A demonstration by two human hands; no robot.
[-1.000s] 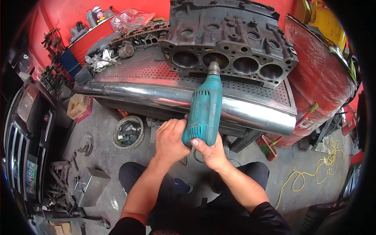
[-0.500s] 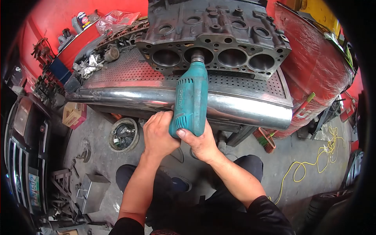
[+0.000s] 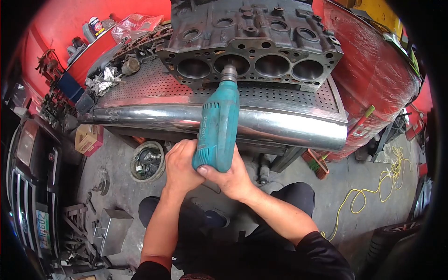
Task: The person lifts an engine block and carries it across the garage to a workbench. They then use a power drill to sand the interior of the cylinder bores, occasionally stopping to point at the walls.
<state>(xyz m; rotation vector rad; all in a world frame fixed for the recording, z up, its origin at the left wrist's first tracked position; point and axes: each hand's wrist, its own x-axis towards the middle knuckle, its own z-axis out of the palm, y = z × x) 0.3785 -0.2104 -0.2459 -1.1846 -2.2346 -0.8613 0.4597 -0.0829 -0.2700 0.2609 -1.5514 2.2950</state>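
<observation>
A teal power drill points away from me, held in both hands. My left hand is closed around the lower left side of the drill. Wrapped about its rear end is my right hand, the thumb lying across the back of the housing. The metal chuck sits at the mouth of the second cylinder bore from the left; what it carries inside the bore is hard to make out. Several round bores open toward me in the dark engine block, which rests on a perforated metal bench.
A rounded shiny metal edge runs along the bench front. Below stand a basket of parts, a cardboard box and a broom. A yellow cord lies on the floor at right; a dark vehicle is at left.
The drill has drawn back toward me and slightly left, and more of its chuck shows outside the bore. Both hands moved with it, still gripping. The view has shifted a little.
</observation>
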